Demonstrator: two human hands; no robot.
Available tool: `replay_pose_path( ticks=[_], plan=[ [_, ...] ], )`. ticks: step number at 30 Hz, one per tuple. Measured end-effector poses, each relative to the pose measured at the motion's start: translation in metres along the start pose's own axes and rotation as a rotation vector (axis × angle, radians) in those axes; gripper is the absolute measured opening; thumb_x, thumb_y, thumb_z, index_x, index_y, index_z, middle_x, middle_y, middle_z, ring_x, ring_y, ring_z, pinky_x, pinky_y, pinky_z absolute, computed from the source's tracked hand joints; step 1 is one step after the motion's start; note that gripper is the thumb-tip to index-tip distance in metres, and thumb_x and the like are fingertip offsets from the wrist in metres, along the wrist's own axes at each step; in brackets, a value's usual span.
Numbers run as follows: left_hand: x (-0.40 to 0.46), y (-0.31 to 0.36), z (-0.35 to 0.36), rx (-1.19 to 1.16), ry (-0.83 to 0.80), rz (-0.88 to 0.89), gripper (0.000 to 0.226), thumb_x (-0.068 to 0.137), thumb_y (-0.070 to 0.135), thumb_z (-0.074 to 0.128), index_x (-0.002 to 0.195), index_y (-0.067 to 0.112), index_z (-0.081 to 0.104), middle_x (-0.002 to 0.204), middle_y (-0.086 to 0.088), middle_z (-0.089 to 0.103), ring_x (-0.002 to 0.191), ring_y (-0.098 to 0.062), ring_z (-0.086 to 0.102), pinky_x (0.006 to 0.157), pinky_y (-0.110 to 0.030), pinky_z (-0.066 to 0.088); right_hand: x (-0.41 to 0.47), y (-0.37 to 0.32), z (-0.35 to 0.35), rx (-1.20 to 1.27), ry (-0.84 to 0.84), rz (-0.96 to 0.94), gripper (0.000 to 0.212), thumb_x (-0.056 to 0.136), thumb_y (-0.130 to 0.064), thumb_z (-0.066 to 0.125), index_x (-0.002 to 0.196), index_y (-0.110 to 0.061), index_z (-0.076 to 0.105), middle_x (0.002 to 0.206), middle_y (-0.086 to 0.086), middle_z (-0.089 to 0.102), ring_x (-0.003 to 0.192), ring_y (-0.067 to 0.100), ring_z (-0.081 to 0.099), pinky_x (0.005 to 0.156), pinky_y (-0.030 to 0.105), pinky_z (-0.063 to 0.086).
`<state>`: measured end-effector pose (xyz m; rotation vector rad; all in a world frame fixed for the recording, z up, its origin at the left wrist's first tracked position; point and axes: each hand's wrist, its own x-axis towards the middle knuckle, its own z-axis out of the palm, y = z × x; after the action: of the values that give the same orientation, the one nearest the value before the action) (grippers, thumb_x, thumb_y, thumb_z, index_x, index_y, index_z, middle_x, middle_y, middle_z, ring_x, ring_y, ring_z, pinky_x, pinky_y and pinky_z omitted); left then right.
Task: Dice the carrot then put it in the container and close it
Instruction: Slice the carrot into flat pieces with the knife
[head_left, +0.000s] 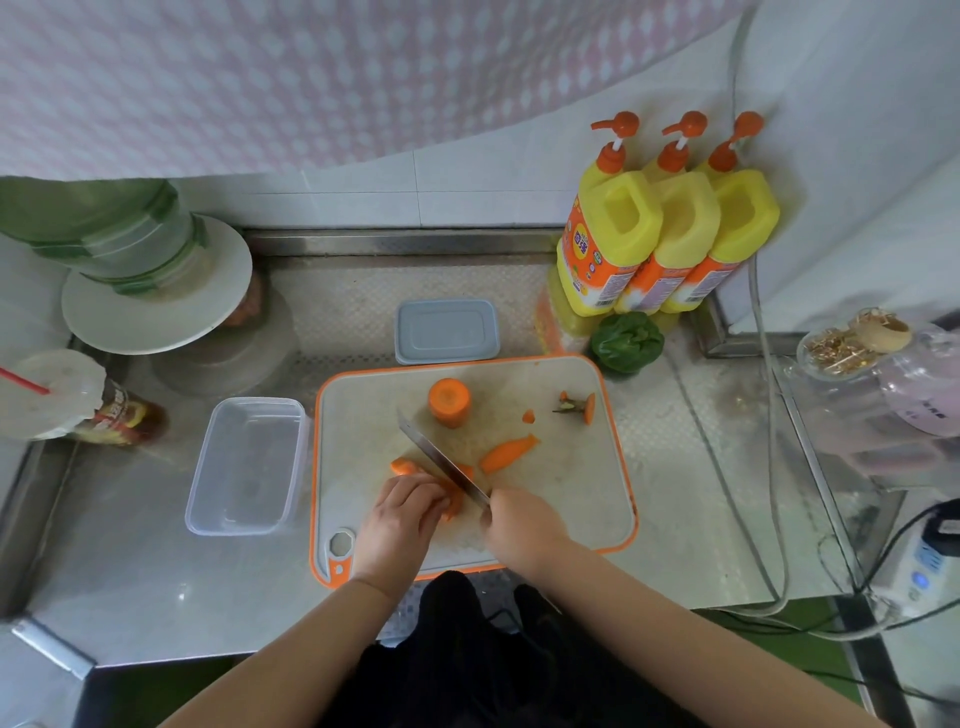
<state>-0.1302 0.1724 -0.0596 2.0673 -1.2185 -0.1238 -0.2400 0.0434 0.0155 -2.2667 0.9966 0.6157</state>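
**Carrot being cut on board, container open beside it**

While the left hand (402, 512) pressed down on a carrot piece (451, 493) near the front of the cutting board (545, 499), fingers curled over it, the right hand (522, 525) gripped the handle of a knife (441, 460). Blade ran diagonally up and left from the right hand, crossing over the held carrot piece; whether the edge had gone into it could not be told. Hands sat close together, separated only by the blade.

Other carrot bits lay on the same board: a thick stub (449, 402) standing on its cut end toward the back, a tapered piece (506, 453) lying just right of the blade, a tiny chip (528, 415) beyond it, and the trimmed top with stem (579, 407) near the board's right back corner. A rounded end (404, 466) poked out left of the blade, touching the left hand's fingers.

Clear container (247, 465) sat open on the steel counter (156, 587) just left of the board, nothing visible inside. Its grey lid (447, 331) lay flat behind the board, apart from the container.

Three yellow pump bottles (660, 234) stood at the back right, a green pepper (627, 341) in front of them. A lidded cup with a red straw (57, 395) sat far left, a white plate (156, 296) behind it.
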Motion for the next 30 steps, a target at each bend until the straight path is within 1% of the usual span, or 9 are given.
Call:
replay_pose_path(
  ticks=[3, 6, 10, 14, 17, 21, 24, 28, 30],
  plan=[
    [-0.001, -0.002, 0.001, 0.01, 0.001, -0.005, 0.028, 0.091, 0.03, 0.053, 0.087, 0.01, 0.073, 0.092, 0.001, 0.066, 0.091, -0.013, 0.053, 0.084, -0.019, 0.043, -0.006, 0.007, 0.0, 0.031, 0.005, -0.027, 0.021, 0.097, -0.021, 0.043, 0.109, -0.007, 0.052, 0.092, 0.009, 0.057, 0.083, 0.023, 0.053, 0.07, 0.03, 0.04],
    [-0.001, -0.002, 0.001, 0.017, -0.003, 0.018, 0.027, 0.092, 0.029, 0.053, 0.088, 0.011, 0.073, 0.092, 0.001, 0.066, 0.09, -0.013, 0.053, 0.083, -0.019, 0.043, -0.011, 0.012, 0.007, 0.018, 0.0, -0.061, 0.021, 0.099, -0.027, 0.041, 0.108, -0.01, 0.05, 0.093, 0.009, 0.06, 0.09, 0.027, 0.06, 0.07, 0.032, 0.042],
    [0.0, -0.004, 0.001, 0.006, -0.011, 0.038, 0.029, 0.092, 0.031, 0.053, 0.088, 0.011, 0.073, 0.092, 0.001, 0.066, 0.09, -0.012, 0.054, 0.083, -0.019, 0.045, -0.014, 0.019, 0.011, 0.031, -0.012, -0.051, 0.031, 0.101, -0.041, 0.037, 0.115, -0.015, 0.048, 0.101, 0.006, 0.063, 0.097, 0.027, 0.06, 0.078, 0.036, 0.047],
    [0.0, -0.006, 0.003, 0.021, 0.004, 0.053, 0.032, 0.094, 0.035, 0.052, 0.088, 0.01, 0.073, 0.092, 0.0, 0.066, 0.089, -0.015, 0.054, 0.08, -0.024, 0.046, -0.015, 0.023, 0.013, 0.027, 0.029, -0.066, 0.028, 0.101, -0.039, 0.039, 0.107, -0.014, 0.05, 0.089, 0.003, 0.059, 0.093, 0.025, 0.062, 0.071, 0.031, 0.043],
    [0.0, -0.005, 0.002, 0.021, 0.013, 0.054, 0.027, 0.091, 0.029, 0.055, 0.088, 0.009, 0.073, 0.092, -0.001, 0.066, 0.089, -0.015, 0.053, 0.079, -0.024, 0.046, -0.015, 0.023, 0.014, 0.01, 0.025, -0.032, 0.027, 0.101, -0.035, 0.04, 0.108, -0.012, 0.053, 0.095, 0.005, 0.062, 0.095, 0.024, 0.061, 0.077, 0.032, 0.047],
    [0.0, -0.004, 0.002, 0.026, -0.001, 0.052, 0.027, 0.091, 0.029, 0.054, 0.089, 0.01, 0.073, 0.092, 0.0, 0.066, 0.089, -0.016, 0.054, 0.079, -0.023, 0.046, -0.008, 0.024, 0.017, 0.006, -0.003, 0.001, 0.02, 0.101, -0.026, 0.041, 0.104, -0.012, 0.055, 0.084, 0.0, 0.05, 0.088, 0.023, 0.059, 0.071, 0.031, 0.045],
    [0.0, -0.004, 0.002, 0.03, -0.005, 0.05, 0.028, 0.092, 0.031, 0.054, 0.09, 0.01, 0.073, 0.093, 0.0, 0.066, 0.09, -0.016, 0.055, 0.081, -0.025, 0.047, 0.0, 0.018, 0.017, 0.026, 0.002, 0.008, 0.017, 0.1, -0.023, 0.044, 0.105, -0.013, 0.057, 0.085, 0.001, 0.053, 0.089, 0.022, 0.059, 0.069, 0.029, 0.039],
    [0.001, -0.003, -0.001, 0.031, 0.016, 0.083, 0.046, 0.101, 0.04, 0.042, 0.089, 0.009, 0.073, 0.092, -0.001, 0.066, 0.091, -0.015, 0.054, 0.085, -0.022, 0.045, 0.005, 0.013, 0.016, 0.052, 0.001, 0.054, 0.023, 0.101, -0.027, 0.043, 0.107, -0.012, 0.06, 0.098, 0.007, 0.063, 0.097, 0.025, 0.06, 0.072, 0.029, 0.04],
    [0.001, -0.003, 0.0, 0.043, 0.017, 0.092, 0.048, 0.102, 0.041, 0.039, 0.089, 0.009, 0.073, 0.092, -0.002, 0.066, 0.092, -0.015, 0.054, 0.086, -0.022, 0.044, 0.004, 0.016, 0.014, 0.06, 0.007, 0.07, 0.021, 0.101, -0.026, 0.043, 0.105, -0.013, 0.059, 0.092, 0.006, 0.06, 0.097, 0.024, 0.06, 0.073, 0.029, 0.041]
  ],
)
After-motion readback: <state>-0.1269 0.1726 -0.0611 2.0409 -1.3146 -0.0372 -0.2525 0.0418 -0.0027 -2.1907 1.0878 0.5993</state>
